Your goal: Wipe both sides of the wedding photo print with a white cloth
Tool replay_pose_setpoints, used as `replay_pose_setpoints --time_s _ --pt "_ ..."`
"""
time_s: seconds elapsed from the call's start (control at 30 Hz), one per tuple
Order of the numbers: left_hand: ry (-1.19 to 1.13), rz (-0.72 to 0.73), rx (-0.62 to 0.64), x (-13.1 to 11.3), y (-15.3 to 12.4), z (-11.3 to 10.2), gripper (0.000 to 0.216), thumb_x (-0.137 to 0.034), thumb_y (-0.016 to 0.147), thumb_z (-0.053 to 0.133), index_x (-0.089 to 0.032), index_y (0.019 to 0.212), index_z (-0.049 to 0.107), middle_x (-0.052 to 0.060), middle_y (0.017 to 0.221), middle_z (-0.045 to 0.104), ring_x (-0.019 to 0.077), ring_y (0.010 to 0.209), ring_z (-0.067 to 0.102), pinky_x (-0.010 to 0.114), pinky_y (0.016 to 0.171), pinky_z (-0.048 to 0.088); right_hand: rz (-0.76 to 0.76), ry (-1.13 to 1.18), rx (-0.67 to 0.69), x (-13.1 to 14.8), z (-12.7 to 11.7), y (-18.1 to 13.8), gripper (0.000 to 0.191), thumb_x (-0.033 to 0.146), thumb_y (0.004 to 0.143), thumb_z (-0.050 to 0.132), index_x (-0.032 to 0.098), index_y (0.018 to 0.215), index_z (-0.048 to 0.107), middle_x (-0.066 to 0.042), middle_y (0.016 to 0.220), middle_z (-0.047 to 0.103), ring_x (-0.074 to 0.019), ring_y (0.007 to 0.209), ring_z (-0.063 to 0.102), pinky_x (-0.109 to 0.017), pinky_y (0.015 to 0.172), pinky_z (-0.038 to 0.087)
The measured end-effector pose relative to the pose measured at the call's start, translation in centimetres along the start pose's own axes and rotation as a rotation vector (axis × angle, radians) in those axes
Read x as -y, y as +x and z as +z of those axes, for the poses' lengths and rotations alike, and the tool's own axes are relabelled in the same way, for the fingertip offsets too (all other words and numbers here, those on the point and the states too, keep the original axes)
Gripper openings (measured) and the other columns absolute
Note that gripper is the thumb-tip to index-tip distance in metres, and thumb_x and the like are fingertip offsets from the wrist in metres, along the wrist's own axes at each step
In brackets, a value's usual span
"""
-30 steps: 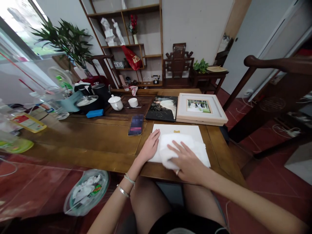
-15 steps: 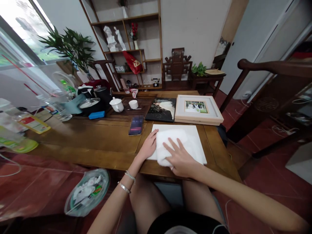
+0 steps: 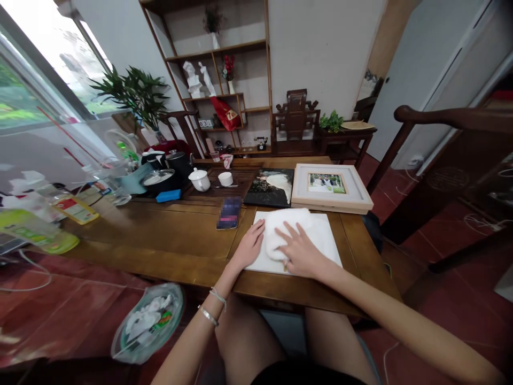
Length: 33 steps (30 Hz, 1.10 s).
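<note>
Head view, near edge of the wooden tabletop (image 3: 180,230): flat white board (image 3: 262,262) with white cloth (image 3: 290,217) on top, folded thick; cloth over the middle and far part of the board, a strip on the left and near side left bare
Right hand (image 3: 302,251) palm down on the near right part of the cloth, fingers spread well apart and laid flat over the fabric, forearm coming in from the near right
Small gold-coloured spot (image 3: 285,266) just beside the right hand, near side, too small to identify
Left hand (image 3: 250,241) flat on the left edge of the board, fingers straight and close together, tips toward the far side; contact with the cloth, cannot tell
Pale band (image 3: 218,299) and silver bangle (image 3: 209,316) on the left wrist
Phone (image 3: 229,213), screen blurred, to the left of the board and near it
Beyond the board: dark picture panel (image 3: 272,187) at left, framed photo (image 3: 326,183) in pale wood at right, side by side
Farther left: dark tea tray (image 3: 249,176) with lidded white cup (image 3: 199,180) and small white cup (image 3: 225,178); blue block (image 3: 168,195) near its left end
Far side: tall shelf (image 3: 216,51) with red bag (image 3: 225,114)
</note>
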State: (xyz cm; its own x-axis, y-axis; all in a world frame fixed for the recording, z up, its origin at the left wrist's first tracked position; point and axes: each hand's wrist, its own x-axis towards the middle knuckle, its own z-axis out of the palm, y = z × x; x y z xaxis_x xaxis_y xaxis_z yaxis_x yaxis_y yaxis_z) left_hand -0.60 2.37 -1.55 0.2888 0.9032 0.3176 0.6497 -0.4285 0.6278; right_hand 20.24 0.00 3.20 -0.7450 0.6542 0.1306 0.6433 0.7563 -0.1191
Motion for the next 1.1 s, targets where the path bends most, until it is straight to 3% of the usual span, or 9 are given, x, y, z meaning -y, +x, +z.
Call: replay_pose_setpoints --time_s 0.13,0.27,0.37,0.43,0.57,0.7,0.83,0.97,1.1 --pt "-0.034 0.028 0.024 -0.1 0.0 -0.1 0.040 -0.023 0.091 0.041 -0.020 0.128 0.055 0.009 0.146 0.043 0.0238 0.137 0.037 0.043 0.114 0.031 -0.171 0.032 0.016 1.3 0.0 -0.9 0.035 0.029 0.075 0.060 0.022 0.107 0.070 -0.010 0.146 0.041 -0.0361 0.138 0.025 -0.055 0.111 0.012" --pt "-0.009 -0.014 0.001 0.1 0.0 0.1 0.042 -0.025 0.094 0.036 -0.016 0.132 0.051 0.011 0.145 0.044 0.0226 0.138 0.035 0.045 0.116 0.026 0.051 0.020 -0.023 -1.8 -0.8 0.1 0.039 0.027 0.082 0.053 0.022 0.118 0.064 -0.009 0.143 0.045 -0.0302 0.137 0.030 -0.052 0.111 0.020" --pt "0.004 -0.029 0.005 0.1 0.1 0.2 0.044 -0.026 0.094 0.035 -0.014 0.134 0.048 0.012 0.146 0.043 0.0216 0.138 0.035 0.044 0.116 0.024 0.186 -0.035 -0.046 -2.8 -0.9 1.0 0.041 0.024 0.081 0.053 0.017 0.120 0.062 -0.013 0.145 0.042 -0.0353 0.137 0.026 -0.056 0.109 0.020" --pt "0.009 -0.030 0.010 0.1 0.1 0.2 0.044 -0.025 0.094 0.034 -0.014 0.135 0.048 0.012 0.146 0.042 0.0214 0.138 0.035 0.044 0.116 0.024 0.180 -0.057 -0.035 -1.5 -0.7 0.9 0.039 0.024 0.079 0.056 0.015 0.115 0.065 -0.016 0.146 0.039 -0.0400 0.137 0.023 -0.060 0.108 0.016" --pt "-0.006 -0.022 0.038 0.0 0.0 -0.1 0.042 -0.025 0.094 0.036 -0.016 0.132 0.052 0.012 0.147 0.041 0.0224 0.138 0.035 0.045 0.115 0.028 0.040 -0.055 0.010 4.1 0.0 -0.9 0.035 0.030 0.078 0.058 0.014 0.108 0.069 -0.019 0.146 0.036 -0.0468 0.135 0.022 -0.064 0.107 0.014" --pt "-0.028 0.001 0.026 0.2 0.0 -0.1 0.042 -0.026 0.093 0.038 -0.018 0.132 0.051 0.012 0.146 0.042 0.0233 0.138 0.035 0.047 0.115 0.027 -0.044 -0.004 0.025 6.8 -0.2 -2.8 0.035 0.034 0.079 0.057 0.014 0.105 0.069 -0.021 0.145 0.037 -0.0458 0.135 0.024 -0.063 0.107 0.015" --pt "-0.021 -0.004 0.004 0.2 0.0 0.0 0.043 -0.024 0.094 0.035 -0.016 0.133 0.050 0.012 0.145 0.044 0.0223 0.138 0.035 0.046 0.116 0.026 0.051 0.072 0.057 3.3 -1.2 -1.7 0.038 0.029 0.078 0.057 0.020 0.114 0.065 -0.014 0.140 0.047 -0.0370 0.134 0.030 -0.053 0.110 0.018" --pt "-0.021 -0.004 -0.006 -0.2 0.0 0.0 0.043 -0.023 0.094 0.034 -0.017 0.133 0.050 0.011 0.145 0.044 0.0225 0.138 0.035 0.046 0.116 0.025 0.124 0.091 0.035 -1.6 -2.2 2.6 0.039 0.023 0.083 0.048 0.017 0.120 0.061 -0.015 0.127 0.057 -0.0313 0.126 0.039 -0.045 0.103 0.030" --pt "-0.014 0.012 -0.013 -0.6 0.0 -0.3 0.041 -0.022 0.093 0.035 -0.017 0.130 0.054 0.011 0.143 0.047 0.0230 0.136 0.039 0.045 0.115 0.027 0.137 0.107 0.027 -3.4 -2.4 7.4 0.043 0.022 0.090 0.036 0.016 0.129 0.053 -0.014 0.121 0.060 -0.0293 0.116 0.047 -0.041 0.092 0.037"
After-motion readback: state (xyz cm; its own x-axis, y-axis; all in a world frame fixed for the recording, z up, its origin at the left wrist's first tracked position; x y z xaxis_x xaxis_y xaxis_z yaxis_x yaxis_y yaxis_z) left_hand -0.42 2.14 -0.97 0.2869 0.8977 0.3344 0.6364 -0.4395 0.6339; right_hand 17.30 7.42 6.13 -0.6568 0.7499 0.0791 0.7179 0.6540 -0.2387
